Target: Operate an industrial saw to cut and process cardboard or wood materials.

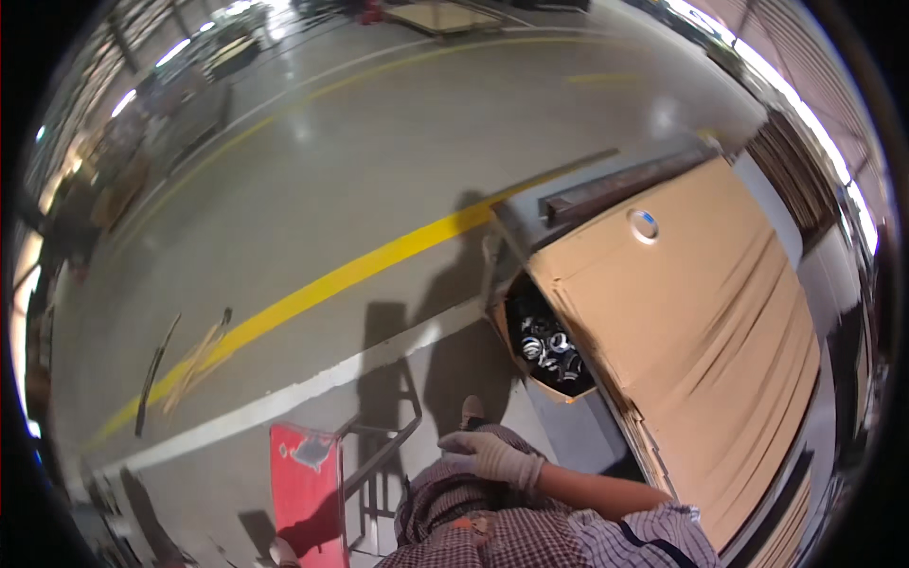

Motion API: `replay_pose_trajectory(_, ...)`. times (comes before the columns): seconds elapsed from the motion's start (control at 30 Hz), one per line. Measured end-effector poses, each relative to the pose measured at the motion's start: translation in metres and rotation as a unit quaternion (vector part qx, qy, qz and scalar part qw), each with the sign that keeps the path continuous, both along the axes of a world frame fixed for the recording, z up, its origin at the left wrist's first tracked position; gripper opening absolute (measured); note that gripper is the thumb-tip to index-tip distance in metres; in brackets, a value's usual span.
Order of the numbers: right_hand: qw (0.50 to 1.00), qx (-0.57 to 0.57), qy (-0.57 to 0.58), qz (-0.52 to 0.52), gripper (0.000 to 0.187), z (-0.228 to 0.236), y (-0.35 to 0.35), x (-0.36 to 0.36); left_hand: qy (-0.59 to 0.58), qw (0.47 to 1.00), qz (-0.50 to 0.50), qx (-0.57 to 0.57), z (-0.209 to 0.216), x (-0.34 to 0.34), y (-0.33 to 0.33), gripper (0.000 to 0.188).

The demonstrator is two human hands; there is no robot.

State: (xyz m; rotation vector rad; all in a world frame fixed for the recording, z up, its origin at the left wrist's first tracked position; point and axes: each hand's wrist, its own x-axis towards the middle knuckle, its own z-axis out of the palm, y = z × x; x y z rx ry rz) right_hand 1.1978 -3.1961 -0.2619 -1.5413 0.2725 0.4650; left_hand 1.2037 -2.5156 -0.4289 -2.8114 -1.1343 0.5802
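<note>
My right hand (494, 459), in a pale work glove, lies over my checked clothing at the thigh. Its fingers stretch toward the left and nothing shows in them. At the lower edge a small part of my gloved left hand (282, 552) shows beside the red seat or panel (305, 473), which has a worn grey patch. Most of that hand is out of the picture, so its grip is hidden. A dark metal frame (383, 450) stands right beside the red panel.
At right lies a stack of brown cardboard sheets (682, 312) with a small white ring-shaped thing (644, 225) on top. Below its left edge, an open carton (563, 393) holds round black and silver parts. Dark strips (156, 374) lie on the floor near a yellow line (379, 257).
</note>
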Motion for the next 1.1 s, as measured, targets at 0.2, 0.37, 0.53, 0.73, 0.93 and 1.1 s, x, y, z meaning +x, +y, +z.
replay_pose_trajectory(0.2, 0.977, -0.137, -0.138, -0.089, 0.038, 0.063, -0.122, 0.089, -0.240, 0.954, -0.175, 0.047, 0.005, 0.174, -0.134, 0.041)
replay_pose_trajectory(0.37, 0.811, -0.287, -0.235, -0.453, 0.029, 0.044, -0.278, 0.159, -0.385, 0.840, -0.314, -0.218, 0.029, 0.364, -0.344, 0.044)
replay_pose_trajectory(0.53, 0.700, -0.218, -0.150, -0.663, 0.032, -0.051, -0.476, 0.090, -0.251, 0.653, -0.548, -0.458, 0.045, 0.510, -0.598, 0.043)
replay_pose_trajectory(0.73, 0.611, -0.224, 0.024, -0.759, 0.029, -0.006, -0.431, 0.118, 0.035, 0.481, -0.716, -0.505, 0.165, 0.521, -0.854, 0.048)
replay_pose_trajectory(0.93, 0.489, -0.427, 0.092, -0.755, 0.028, 0.022, -0.393, 0.105, 0.191, 0.198, -0.808, -0.521, 0.143, 0.460, -1.008, 0.081)
replay_pose_trajectory(1.1, 0.547, -0.581, 0.026, -0.602, 0.027, 0.054, -0.408, 0.193, 0.218, 0.293, -0.875, -0.317, 0.142, 0.396, -1.054, 0.105)
